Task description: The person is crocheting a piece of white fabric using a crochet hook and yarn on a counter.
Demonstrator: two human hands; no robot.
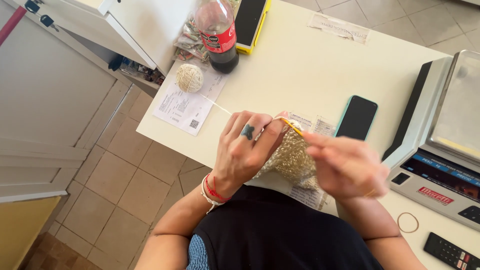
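A cream crocheted piece (292, 157) hangs between my two hands above the near edge of the white table (300, 65). My left hand (245, 150) grips its left side, fingers closed around the fabric. Blurred with motion, my right hand (345, 165) holds a thin yellow crochet hook (291, 126) whose tip points toward my left fingers. From the work a cream strand (216, 104) runs back left to a ball of yarn (189, 78) lying on a printed paper sheet (185, 107).
A dark soda bottle (218, 35) stands behind the yarn ball. A phone with a teal case (356, 118) lies face up right of my hands. A weighing scale (442, 145) fills the right side; a rubber band (408, 222) and remote (450, 252) lie near it.
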